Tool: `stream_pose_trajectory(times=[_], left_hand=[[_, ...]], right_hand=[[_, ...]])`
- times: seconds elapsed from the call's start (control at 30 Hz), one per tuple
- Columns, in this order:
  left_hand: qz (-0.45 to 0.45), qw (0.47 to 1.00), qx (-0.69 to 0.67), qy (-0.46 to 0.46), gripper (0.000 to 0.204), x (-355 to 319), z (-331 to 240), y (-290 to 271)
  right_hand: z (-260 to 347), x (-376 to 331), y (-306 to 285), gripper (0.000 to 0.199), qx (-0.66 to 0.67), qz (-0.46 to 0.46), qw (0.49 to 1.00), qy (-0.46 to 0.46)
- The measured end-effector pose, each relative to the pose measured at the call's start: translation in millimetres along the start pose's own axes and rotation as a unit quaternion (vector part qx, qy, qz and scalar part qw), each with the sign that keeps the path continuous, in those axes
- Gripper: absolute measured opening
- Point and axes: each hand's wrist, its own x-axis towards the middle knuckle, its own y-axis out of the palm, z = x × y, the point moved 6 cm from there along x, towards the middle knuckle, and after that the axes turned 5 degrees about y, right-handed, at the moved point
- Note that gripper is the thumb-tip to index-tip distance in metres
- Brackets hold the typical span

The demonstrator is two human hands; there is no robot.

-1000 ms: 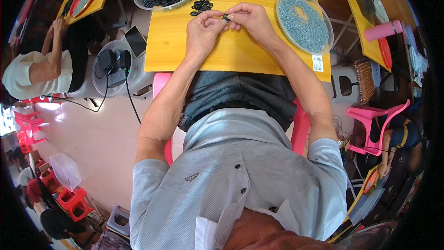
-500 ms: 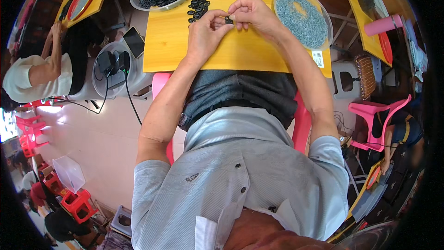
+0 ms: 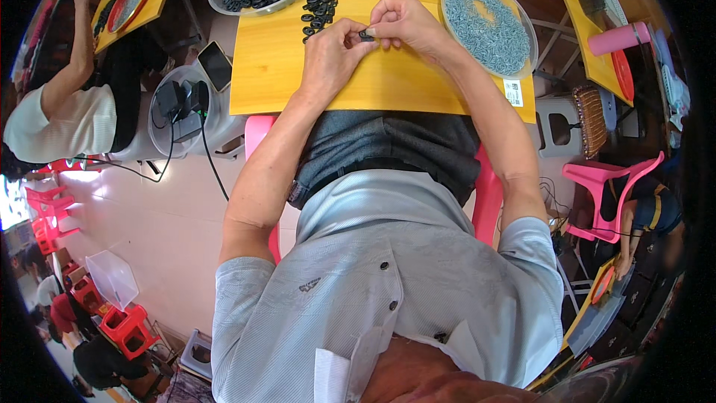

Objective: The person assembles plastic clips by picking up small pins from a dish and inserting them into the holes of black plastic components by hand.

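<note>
The left hand (image 3: 332,52) and right hand (image 3: 410,28) pinch a small black piece (image 3: 365,35) above the tabletop (image 3: 276,75) (together, probably for fine control), with loose black pieces (image 3: 321,9) far left and silvery parts (image 3: 509,37) right, seemingly for easy reach.

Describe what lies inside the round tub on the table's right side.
The tub holds small grey-blue pieces around a yellowish patch; any beneath the top layer are covered from view.
</note>
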Motion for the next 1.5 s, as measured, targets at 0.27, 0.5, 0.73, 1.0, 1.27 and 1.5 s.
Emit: stream_pose_trajectory(times=[0.27, 0.5, 0.73, 1.0, 1.27, 1.5], left_hand=[[0.003, 0.999, 0.035, 0.017, 0.03, 0, -3, 2], [0.026, 0.999, 0.042, 0.019, 0.029, 1, -4, 1], [-0.005, 0.996, 0.041, 0.075, 0.019, -3, -13, -5], [0.013, 1.0, 0.01, -0.007, 0.031, -4, -7, 4], [0.134, 0.98, 0.096, 0.112, 0.028, -9, -19, 13], [0.132, 0.977, 0.107, 0.13, 0.028, -10, -14, 16]], right_hand=[[0, -2, 3, 0.012, -0.001, 0.003, 1.0, 0.003], [-2, 1, 1, 0.011, -0.017, 0.007, 1.0, 0.015], [4, 2, 6, 0.01, -0.017, 0.038, 0.999, 0.0], [3, -9, -3, 0.008, -0.032, -0.037, 0.998, 0.034], [62, 23, -7, 0.01, -0.197, -0.018, 0.98, -0.026], [83, 72, 15, 0.019, -0.267, -0.062, 0.95, -0.147]])
